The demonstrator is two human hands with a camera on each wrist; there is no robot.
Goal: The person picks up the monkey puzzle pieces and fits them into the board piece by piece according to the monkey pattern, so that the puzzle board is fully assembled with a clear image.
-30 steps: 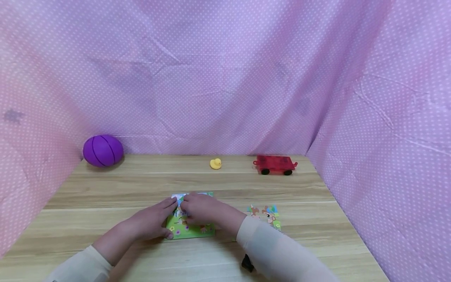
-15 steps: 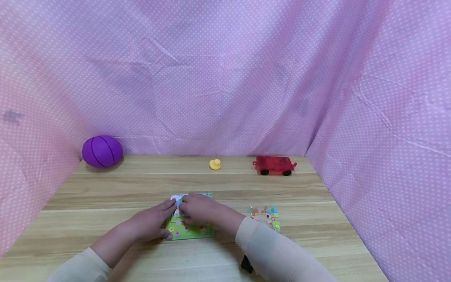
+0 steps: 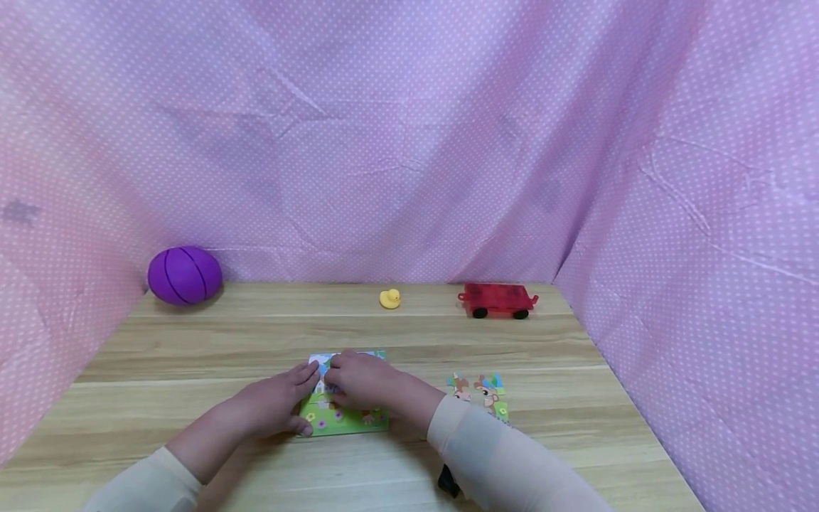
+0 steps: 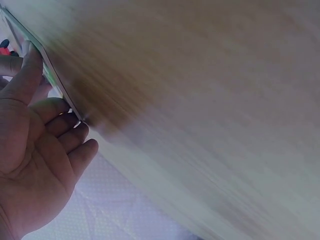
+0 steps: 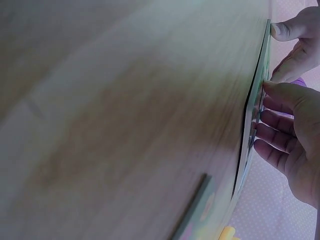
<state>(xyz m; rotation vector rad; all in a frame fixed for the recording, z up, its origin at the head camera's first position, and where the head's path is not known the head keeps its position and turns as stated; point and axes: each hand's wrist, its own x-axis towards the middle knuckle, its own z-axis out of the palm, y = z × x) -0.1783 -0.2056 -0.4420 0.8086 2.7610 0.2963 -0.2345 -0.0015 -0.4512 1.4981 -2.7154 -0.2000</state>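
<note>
A jigsaw puzzle board (image 3: 329, 427) with a bright picture lies on the table. My left hand (image 3: 271, 405) rests along its left side, thumb at the near corner and fingertips at the far part. In the left wrist view, that hand's fingers (image 4: 75, 132) reach the board's edge. My right hand (image 3: 366, 382) is bent over the middle of the board, fingertips at a small puzzle piece (image 3: 330, 388) that they mostly cover. The right wrist view shows its thumb and fingers (image 5: 272, 150) right at the board's surface. Loose puzzle pieces (image 3: 489, 395) lie to the right, partly behind the right forearm.
At the back stand a purple ball (image 3: 185, 276), a yellow rubber duck (image 3: 389, 299) and a red toy wagon (image 3: 498, 301). A small black object (image 3: 448, 482) shows beside the right sleeve. Pink dotted cloth (image 3: 397, 142) hangs around the wooden table (image 3: 192, 348).
The picture beside my right fingertips has shifted slightly, with a small white castle now showing there. Both hands stay at nearly the same places on the board.
</note>
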